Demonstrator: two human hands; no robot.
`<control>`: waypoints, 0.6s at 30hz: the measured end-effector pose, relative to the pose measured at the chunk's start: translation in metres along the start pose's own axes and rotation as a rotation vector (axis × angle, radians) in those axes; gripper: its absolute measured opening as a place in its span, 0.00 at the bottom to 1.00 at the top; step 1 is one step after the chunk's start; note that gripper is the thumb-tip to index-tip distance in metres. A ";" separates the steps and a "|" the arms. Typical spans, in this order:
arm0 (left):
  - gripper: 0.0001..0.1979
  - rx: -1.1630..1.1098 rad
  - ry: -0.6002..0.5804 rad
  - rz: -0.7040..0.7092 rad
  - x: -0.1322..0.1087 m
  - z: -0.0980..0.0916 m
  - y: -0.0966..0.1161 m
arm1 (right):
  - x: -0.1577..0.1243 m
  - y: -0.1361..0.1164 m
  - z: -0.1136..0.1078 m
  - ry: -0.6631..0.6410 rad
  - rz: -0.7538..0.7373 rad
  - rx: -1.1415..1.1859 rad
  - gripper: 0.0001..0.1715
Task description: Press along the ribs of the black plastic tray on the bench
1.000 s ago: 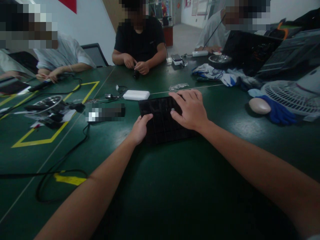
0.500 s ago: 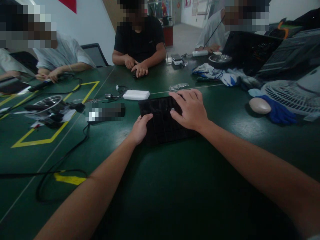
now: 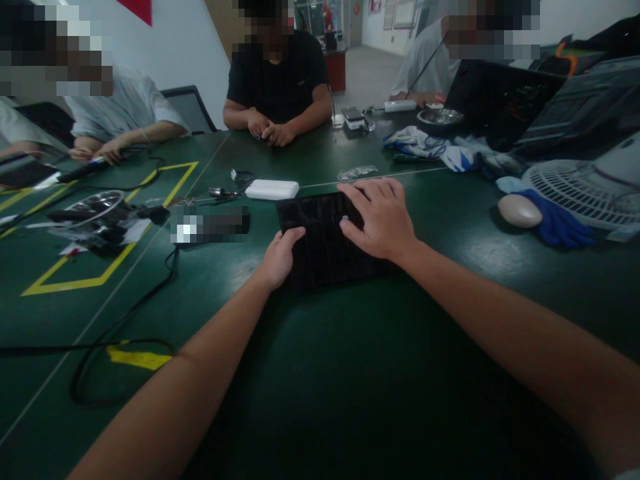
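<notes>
A flat black rectangular panel [image 3: 325,257] with faint grid lines lies in front of me; I cannot tell its exact kind. Gripping its left edge is my left hand [image 3: 281,257], thumb on top and the other fingers hidden beneath. My right hand [image 3: 383,220] rests over the panel's far right part, fingers spread toward the far edge and thumb stretched out. By that thumb's tip is a tiny shiny piece [image 3: 345,219], too small to name. A white power-bank-like block [image 3: 273,189] lies just beyond the panel.
On the left are a metal bowl [image 3: 103,205], a blurred dark box [image 3: 213,225] and a looping black cable [image 3: 125,310]. To the right lie a fan [image 3: 575,190], a pale oval object [image 3: 520,211] and blue gloves [image 3: 563,220]. Several people sit around the green table [image 3: 350,387].
My hands and the panel stay practically still. Across the table, the hands of the person in black have drawn back and closer together around a small dark thing.
</notes>
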State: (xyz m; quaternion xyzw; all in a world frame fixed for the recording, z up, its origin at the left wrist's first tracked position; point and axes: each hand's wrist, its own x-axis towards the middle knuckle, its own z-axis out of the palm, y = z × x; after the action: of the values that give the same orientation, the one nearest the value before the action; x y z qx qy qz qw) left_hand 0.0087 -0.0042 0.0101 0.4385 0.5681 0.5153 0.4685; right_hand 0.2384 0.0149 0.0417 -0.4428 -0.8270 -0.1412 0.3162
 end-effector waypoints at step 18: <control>0.19 -0.025 0.000 -0.006 -0.003 0.003 0.002 | 0.000 0.000 -0.001 -0.001 0.004 -0.005 0.33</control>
State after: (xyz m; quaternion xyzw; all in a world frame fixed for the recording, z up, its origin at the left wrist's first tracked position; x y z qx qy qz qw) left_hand 0.0121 -0.0065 0.0125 0.4307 0.5630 0.5210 0.4756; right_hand 0.2384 0.0141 0.0422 -0.4451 -0.8261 -0.1423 0.3150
